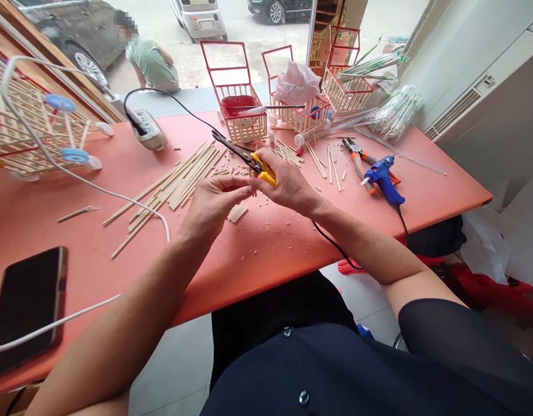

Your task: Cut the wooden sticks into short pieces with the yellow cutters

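My right hand [287, 182] is wrapped round the yellow handles of a pair of snips [235, 149], whose dark blades point up and left. Close beside it, my left hand [216, 202] is closed in a pinch, thumb and forefinger meeting at the right hand's thumb. A short piece of wooden stick seems to be in that pinch, mostly hidden by fingers. Beyond the hands lie long wooden sticks [179, 179] in a loose bundle. Below them sits a small row of short cut sticks [237, 214], with crumbs and offcuts scattered around on the pink tabletop [205, 283].
Small stick-built carts [244, 124] with red trim stand at the back; a larger one [32, 127] is at left. A blue glue gun [385, 179] and orange-handled pliers [357, 156] lie right. A phone [28, 306], white cable and power strip [149, 130] are left. A person sits outside.
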The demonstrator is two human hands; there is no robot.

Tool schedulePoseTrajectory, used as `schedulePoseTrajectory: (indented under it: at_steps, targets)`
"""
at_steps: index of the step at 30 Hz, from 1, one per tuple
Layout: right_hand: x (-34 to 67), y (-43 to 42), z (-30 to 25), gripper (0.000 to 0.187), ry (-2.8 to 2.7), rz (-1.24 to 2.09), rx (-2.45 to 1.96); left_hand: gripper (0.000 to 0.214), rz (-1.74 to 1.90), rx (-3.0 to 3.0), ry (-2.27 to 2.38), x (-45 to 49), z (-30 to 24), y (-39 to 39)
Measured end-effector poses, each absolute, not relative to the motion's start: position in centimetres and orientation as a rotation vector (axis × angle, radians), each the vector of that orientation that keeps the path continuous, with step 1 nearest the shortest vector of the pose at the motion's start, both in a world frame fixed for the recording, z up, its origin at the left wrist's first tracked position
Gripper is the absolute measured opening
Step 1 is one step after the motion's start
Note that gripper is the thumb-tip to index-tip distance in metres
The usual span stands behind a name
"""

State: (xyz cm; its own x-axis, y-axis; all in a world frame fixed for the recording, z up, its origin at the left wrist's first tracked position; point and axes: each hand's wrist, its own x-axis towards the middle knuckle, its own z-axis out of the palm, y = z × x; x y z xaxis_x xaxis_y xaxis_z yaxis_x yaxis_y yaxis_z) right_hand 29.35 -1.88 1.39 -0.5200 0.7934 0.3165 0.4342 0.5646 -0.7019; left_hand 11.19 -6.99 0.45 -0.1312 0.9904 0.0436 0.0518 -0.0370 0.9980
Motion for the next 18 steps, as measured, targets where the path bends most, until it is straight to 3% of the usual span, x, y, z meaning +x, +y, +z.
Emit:
schedulePoseTrajectory:
  at_steps: [18]
  targets:
    - [28.0, -2.6, -0.3, 0.019, -2.292, 0.692, -0.873, 0.028, 1.147, 1.512, 1.381, 9.3, -0.7, -7.1]
